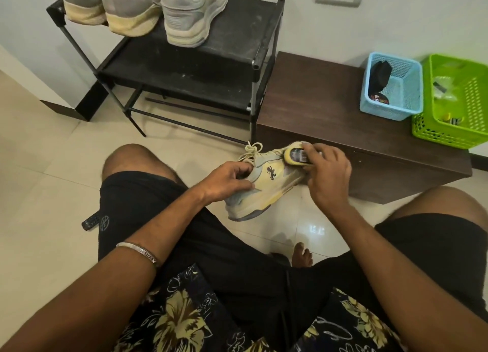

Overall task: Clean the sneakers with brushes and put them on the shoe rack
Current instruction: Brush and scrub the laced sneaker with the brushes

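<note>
A pale yellow and grey sneaker (pixel 266 182) with cream laces hangs on its side above the tiled floor, between my knees. My left hand (pixel 227 180) grips it around the collar near the laces. At the sneaker's toe, my right hand (pixel 326 172) presses a small yellow-edged brush (pixel 295 154) against it, fingers curled over the brush. The black shoe rack (pixel 237 42) stands against the wall ahead. Three grey sneakers with cream soles (pixel 190 13) sit on its top shelf, heels toward me.
A dark wooden bench (pixel 330 108) stands right of the rack, holding a blue basket (pixel 390 87) with a dark brush and a green basket (pixel 456 100). A black remote (pixel 91 221) lies on the floor by my left thigh. My bare foot (pixel 301 255) rests below the sneaker.
</note>
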